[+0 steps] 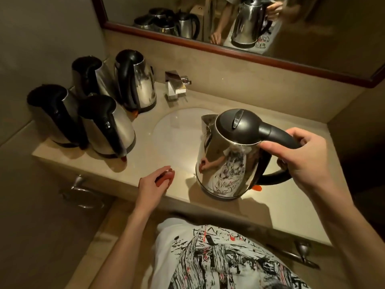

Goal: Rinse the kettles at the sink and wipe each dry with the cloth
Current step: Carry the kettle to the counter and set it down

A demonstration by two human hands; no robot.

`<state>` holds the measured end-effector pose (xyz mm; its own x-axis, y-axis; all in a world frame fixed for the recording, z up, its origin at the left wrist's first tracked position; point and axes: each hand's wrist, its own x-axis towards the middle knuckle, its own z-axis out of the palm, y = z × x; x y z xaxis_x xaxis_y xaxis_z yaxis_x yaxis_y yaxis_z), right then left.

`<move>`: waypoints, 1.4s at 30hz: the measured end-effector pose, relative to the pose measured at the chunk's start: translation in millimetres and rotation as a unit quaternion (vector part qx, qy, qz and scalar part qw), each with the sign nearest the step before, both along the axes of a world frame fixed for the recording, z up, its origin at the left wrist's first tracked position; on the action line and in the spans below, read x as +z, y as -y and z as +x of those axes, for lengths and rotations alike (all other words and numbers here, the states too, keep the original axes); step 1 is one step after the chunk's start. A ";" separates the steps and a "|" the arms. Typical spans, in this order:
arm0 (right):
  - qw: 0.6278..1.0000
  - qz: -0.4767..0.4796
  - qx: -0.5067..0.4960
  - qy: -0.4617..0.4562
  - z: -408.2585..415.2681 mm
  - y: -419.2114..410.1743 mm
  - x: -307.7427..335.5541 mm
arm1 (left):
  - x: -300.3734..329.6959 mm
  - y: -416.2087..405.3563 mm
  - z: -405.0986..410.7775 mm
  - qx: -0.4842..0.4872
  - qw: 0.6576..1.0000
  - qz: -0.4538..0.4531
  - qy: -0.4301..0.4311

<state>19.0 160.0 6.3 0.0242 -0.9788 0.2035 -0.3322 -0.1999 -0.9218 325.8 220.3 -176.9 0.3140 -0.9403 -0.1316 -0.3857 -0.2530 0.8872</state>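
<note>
My right hand (pixel 302 157) grips the black handle of a shiny steel kettle (pixel 225 163) with a closed black lid. The kettle is upright at the counter's front, just right of the sink basin (pixel 177 130). I cannot tell whether its base touches the counter. My left hand (pixel 154 182) lies on the counter's front edge, left of the kettle, fingers loosely curved and holding nothing. Several more steel kettles (pixel 108 126) with black handles stand grouped on the counter's left end. No cloth shows.
A square chrome tap (pixel 175 84) stands behind the basin, close to the nearest back kettle (pixel 135 80). A wood-framed mirror (pixel 208 44) hangs above the beige counter (pixel 291 205). Metal handles (pixel 83 190) stick out below the counter's front.
</note>
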 end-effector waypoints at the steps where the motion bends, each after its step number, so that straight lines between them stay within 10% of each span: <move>1: 1.000 -0.002 0.004 0.005 1.7 0.4 0.0 | 2.6 -0.4 -0.7 0.012 1.000 -0.007 -0.019; 16: 0.999 -0.007 0.008 0.042 -7.0 -2.2 33.7 | 142.4 36.5 -47.7 0.067 0.967 -0.175 -0.173; 25: 0.993 -0.024 -0.053 0.105 -39.0 -3.4 74.3 | 244.7 60.7 -105.6 0.054 0.892 -0.245 -0.376; 31: 0.985 -0.067 -0.067 0.142 -60.4 -11.3 97.1 | 241.5 52.4 -141.2 -0.156 0.926 -0.259 -0.225; 36: 0.986 -0.093 -0.092 0.107 -72.6 -22.2 104.4 | 222.9 42.0 -162.0 -0.160 0.935 -0.189 -0.253; 42: 0.983 -0.096 -0.111 0.110 -82.1 -30.0 99.1 | 257.5 32.5 -195.5 -0.195 0.906 -0.313 -0.209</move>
